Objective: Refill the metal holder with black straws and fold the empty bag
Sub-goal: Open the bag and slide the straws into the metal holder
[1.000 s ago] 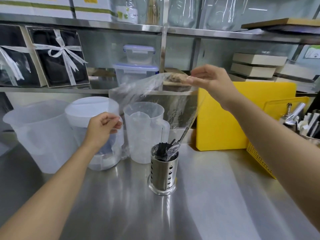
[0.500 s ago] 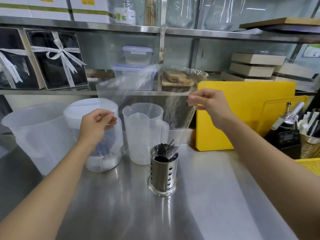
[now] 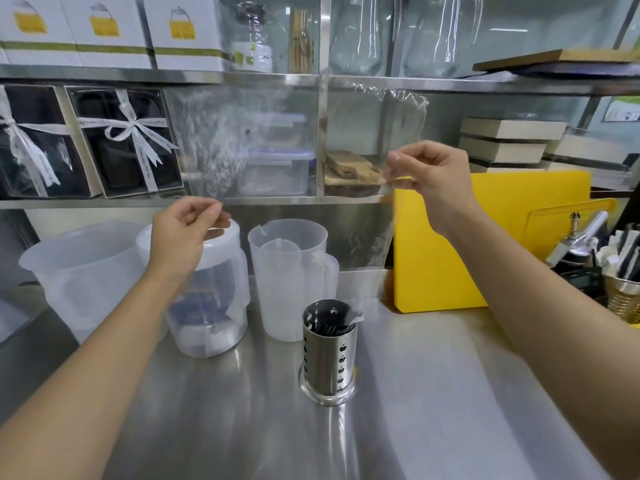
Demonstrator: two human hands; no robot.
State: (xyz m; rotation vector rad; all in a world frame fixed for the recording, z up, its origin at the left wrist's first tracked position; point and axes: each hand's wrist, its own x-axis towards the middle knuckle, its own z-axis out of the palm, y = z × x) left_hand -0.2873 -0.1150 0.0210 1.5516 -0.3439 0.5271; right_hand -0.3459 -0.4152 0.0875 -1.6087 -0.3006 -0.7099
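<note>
Up above the stainless steel counter (image 3: 433,393), a clear, crinkled plastic bag (image 3: 277,150) was stretched between two bare hands. The left hand (image 3: 183,237) pinched the bag's lower left corner between thumb and fingers, closed tight on the film, in front of a lidded translucent plastic jug (image 3: 211,292). The right hand (image 3: 429,178) was raised higher and further right, its fingers likewise closed on the bag's right edge, with the film trailing down from it. The bag's lowest tip hung at the rim of a perforated cylindrical metal holder (image 3: 329,355), which stood upright on the counter just in front of an open translucent measuring jug (image 3: 291,275). Black straws (image 3: 329,323) sat inside the holder, their ends below its rim. I could not tell whether any straws were left in the bag, as its film was blurred. A yellow plastic cutting board (image 3: 450,254) leaned upright behind the right forearm, and black gift boxes tied with white ribbon (image 3: 124,140) stood on the shelf at the left.
</note>
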